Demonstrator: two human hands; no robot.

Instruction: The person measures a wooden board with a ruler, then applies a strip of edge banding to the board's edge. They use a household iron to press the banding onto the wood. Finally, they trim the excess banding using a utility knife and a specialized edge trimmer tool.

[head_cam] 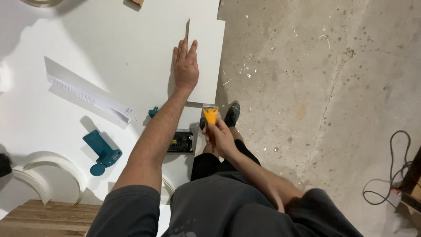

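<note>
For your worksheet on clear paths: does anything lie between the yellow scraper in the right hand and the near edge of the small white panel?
Nothing visible: the yellow scraper blade already meets the small white panel.

The person wears a dark grey short-sleeved T-shirt with 2 sleeves ending above the elbow, leaving both forearms bare. The left hand (pixel 186 66) and right hand (pixel 220 138) carry no gloves, rings or watch that can be seen. Below the shirt are black trousers (pixel 210 162) and a black shoe (pixel 232 114) with a lighter sole edge.
</note>
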